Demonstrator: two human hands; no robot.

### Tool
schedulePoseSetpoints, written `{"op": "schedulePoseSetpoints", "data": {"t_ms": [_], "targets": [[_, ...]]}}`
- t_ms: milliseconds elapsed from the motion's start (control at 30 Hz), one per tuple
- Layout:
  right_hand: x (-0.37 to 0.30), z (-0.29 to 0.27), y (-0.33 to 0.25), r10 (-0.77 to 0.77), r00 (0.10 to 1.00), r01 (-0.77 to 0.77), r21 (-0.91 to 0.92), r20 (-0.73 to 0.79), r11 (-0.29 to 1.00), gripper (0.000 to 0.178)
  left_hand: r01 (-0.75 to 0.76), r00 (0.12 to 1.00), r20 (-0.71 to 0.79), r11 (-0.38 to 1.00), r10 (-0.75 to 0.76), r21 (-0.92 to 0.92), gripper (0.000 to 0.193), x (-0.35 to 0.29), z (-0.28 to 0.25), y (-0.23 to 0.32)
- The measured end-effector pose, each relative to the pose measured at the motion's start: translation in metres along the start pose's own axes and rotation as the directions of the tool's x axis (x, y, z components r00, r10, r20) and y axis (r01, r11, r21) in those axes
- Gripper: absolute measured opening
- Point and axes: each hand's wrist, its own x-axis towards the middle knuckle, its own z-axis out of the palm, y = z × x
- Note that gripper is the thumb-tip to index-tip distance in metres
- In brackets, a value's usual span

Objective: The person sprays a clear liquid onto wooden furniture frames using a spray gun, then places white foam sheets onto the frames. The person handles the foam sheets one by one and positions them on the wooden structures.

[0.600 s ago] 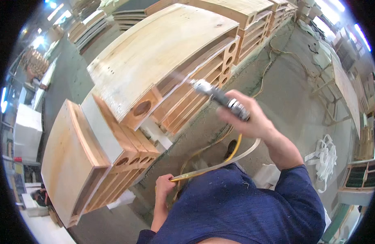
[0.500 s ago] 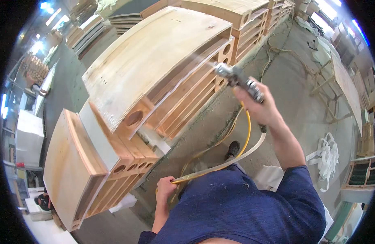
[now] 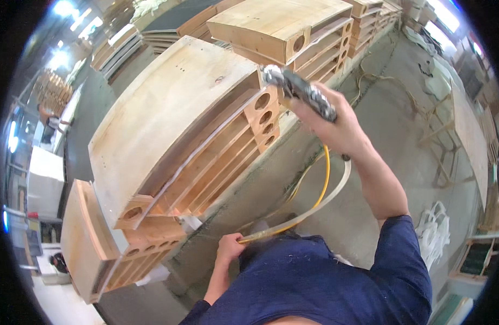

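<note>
My right hand is wrapped round a metal spray gun, raised beside the far right corner of a curved plywood panel. This panel tops a stack of wooden frames with round holes at their ends. From the gun, a whitish hose and a yellow hose curve down to my left. My left hand, low in front of me, is closed round both hoses. No spray can be made out at the nozzle now.
More stacked frames run away along the row, and another stack stands at the near left. A panel on a stand and white strips are on the right. Another person is far left.
The spray gun and my right hand have moved left and slightly up relative to my body. The view has shifted along the row, and the whitish mist at the nozzle no longer shows.
</note>
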Motion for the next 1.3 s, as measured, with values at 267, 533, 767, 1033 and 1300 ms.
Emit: {"op": "schedulePoseSetpoints", "data": {"t_ms": [267,533,767,1033,1300], "targets": [[0.063,-0.046,0.06,-0.019,0.993,0.038,-0.162,0.118,0.986,0.044,-0.003,0.998,0.055,0.995,0.008,-0.098,0.027,0.052,0.042,0.07],[0.052,-0.136,0.145,0.235,0.968,-0.232,0.043,-0.084,0.972,0.023,0.065,0.998,0.026,0.991,-0.063,-0.121,0.021,0.138,0.069,0.124],[0.085,-0.183,0.182,0.103,0.99,-0.102,-0.01,0.093,0.995,0.024,0.02,0.997,0.075,0.999,-0.018,-0.028,0.017,0.218,0.077,0.187],[0.127,-0.249,0.251,0.17,0.985,-0.17,0.055,-0.007,0.984,0.022,0.017,1.0,-0.012,0.997,-0.016,0.077,0.013,0.252,0.065,0.271],[0.187,-0.344,0.342,0.304,0.949,-0.29,0.15,-0.079,0.945,0.026,0.079,0.994,-0.077,0.997,-0.081,-0.019,0.013,0.268,0.126,0.351]]}}
